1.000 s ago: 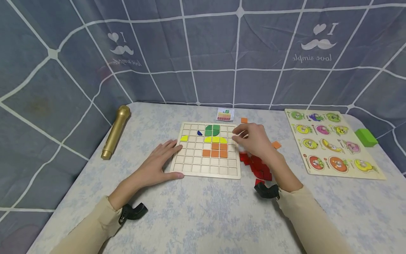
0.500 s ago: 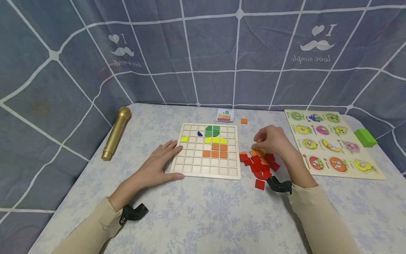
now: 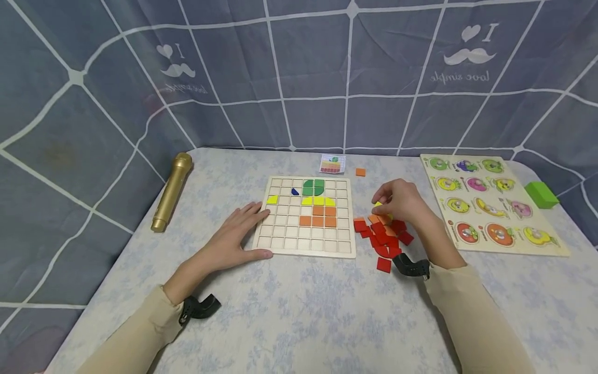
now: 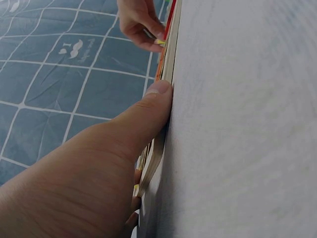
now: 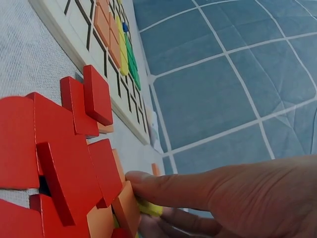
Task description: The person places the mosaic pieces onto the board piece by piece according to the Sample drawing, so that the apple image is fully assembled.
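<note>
A wooden grid board (image 3: 289, 245) lies flat on the table, with green, yellow, orange and dark blue tiles in some of its cells. My left hand (image 3: 229, 241) rests along its left edge, fingers spread; in the left wrist view the thumb (image 4: 148, 101) lies against the board's side. To the right of the board, a loose heap of red tiles (image 3: 380, 239) has a few orange tiles (image 5: 128, 208) in it. At the far side of this heap my right hand (image 3: 402, 200) pinches a yellow tile (image 5: 150, 207) between thumb and fingers, partly covered by them.
A small pattern card (image 3: 332, 164) lies behind the board, near a single orange tile (image 3: 361, 172). On the right are a fruit puzzle board (image 3: 481, 236) and a green block (image 3: 542, 195). A gold microphone-shaped object (image 3: 172, 192) lies at left. A tiled-pattern curtain (image 3: 313, 124) hangs behind.
My right hand has moved from above the board's right edge rightward to the tile heap, where it now pinches a yellow tile. The left hand stays at the board's edge.
</note>
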A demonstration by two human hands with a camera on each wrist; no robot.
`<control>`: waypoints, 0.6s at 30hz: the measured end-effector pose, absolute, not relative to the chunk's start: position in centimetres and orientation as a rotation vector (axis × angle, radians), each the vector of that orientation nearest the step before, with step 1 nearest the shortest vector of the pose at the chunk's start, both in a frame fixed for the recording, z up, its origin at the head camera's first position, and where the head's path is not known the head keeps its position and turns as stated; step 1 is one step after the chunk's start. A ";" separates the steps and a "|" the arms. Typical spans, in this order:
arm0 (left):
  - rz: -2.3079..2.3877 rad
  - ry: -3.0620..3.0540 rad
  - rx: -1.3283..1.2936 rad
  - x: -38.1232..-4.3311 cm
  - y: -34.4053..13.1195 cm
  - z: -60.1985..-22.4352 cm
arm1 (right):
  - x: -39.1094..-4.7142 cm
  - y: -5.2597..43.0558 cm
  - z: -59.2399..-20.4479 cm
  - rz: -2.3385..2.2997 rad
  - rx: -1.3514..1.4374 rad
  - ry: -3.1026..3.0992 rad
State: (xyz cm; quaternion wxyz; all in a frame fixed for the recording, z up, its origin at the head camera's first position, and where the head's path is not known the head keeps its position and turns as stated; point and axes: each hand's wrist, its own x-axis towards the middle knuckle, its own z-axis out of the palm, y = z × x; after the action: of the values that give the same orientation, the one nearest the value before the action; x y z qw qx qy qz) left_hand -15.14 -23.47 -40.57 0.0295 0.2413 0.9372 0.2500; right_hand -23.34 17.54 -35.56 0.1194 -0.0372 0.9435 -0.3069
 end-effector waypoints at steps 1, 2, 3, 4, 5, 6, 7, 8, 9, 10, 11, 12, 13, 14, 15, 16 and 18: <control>0.770 2.889 0.743 -15.2 -23.5 -40.6 | -23.4 17.5 -35.6 -0.901 -0.116 2.763; 0.767 2.889 0.744 -15.2 -23.5 -40.6 | -23.3 17.5 -35.5 -0.906 -0.122 2.771; 0.767 2.888 0.746 -15.2 -23.5 -40.6 | -23.3 17.5 -35.5 -0.914 -0.127 2.782; 0.770 2.889 0.747 -15.2 -23.6 -40.6 | -23.3 17.5 -35.5 -0.927 -0.130 2.795; 0.776 2.889 0.749 -15.3 -23.6 -40.5 | -23.3 17.5 -35.5 -0.943 -0.131 2.812; 0.781 2.890 0.750 -15.3 -23.6 -40.5 | -23.4 17.4 -35.4 -0.959 -0.131 2.831; 0.782 2.893 0.752 -15.4 -23.7 -40.5 | -23.3 17.4 -35.4 -0.978 -0.127 2.852; 0.783 2.894 0.755 -15.4 -23.7 -40.5 | -23.3 17.3 -35.4 -0.998 -0.121 2.875; 0.784 2.894 0.756 -15.4 -23.7 -40.4 | -23.3 17.3 -35.4 -1.021 -0.115 2.895; 0.782 2.894 0.756 -15.5 -23.7 -40.4 | -23.2 17.2 -35.4 -1.042 -0.106 2.913; 0.781 2.892 0.754 -15.5 -23.7 -40.4 | -23.2 17.2 -35.4 -1.059 -0.103 2.931; 0.777 2.890 0.751 -15.5 -23.7 -40.4 | -23.2 17.2 -35.4 -1.078 -0.100 2.945; 0.776 2.887 0.748 -15.5 -23.6 -40.4 | -23.1 17.1 -35.5 -1.097 -0.100 2.960; 0.775 2.885 0.746 -15.4 -23.6 -40.4 | -23.1 17.0 -35.5 -1.113 -0.105 2.974; 0.775 2.884 0.743 -15.4 -23.6 -40.4 | -23.0 17.0 -35.6 -1.130 -0.108 2.983; 0.775 2.884 0.742 -15.4 -23.6 -40.5 | -23.0 16.9 -35.7 -1.145 -0.113 2.995; 0.777 2.882 0.738 -15.3 -23.6 -40.5 | -22.9 16.6 -35.8 -1.185 -0.121 3.011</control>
State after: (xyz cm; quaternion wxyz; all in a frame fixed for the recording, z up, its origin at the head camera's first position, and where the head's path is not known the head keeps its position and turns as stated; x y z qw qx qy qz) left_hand -15.29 -23.62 -40.51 0.0332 0.2399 0.9368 0.2526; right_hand -22.92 16.62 -35.81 -0.0481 -0.0372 0.9287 -0.3657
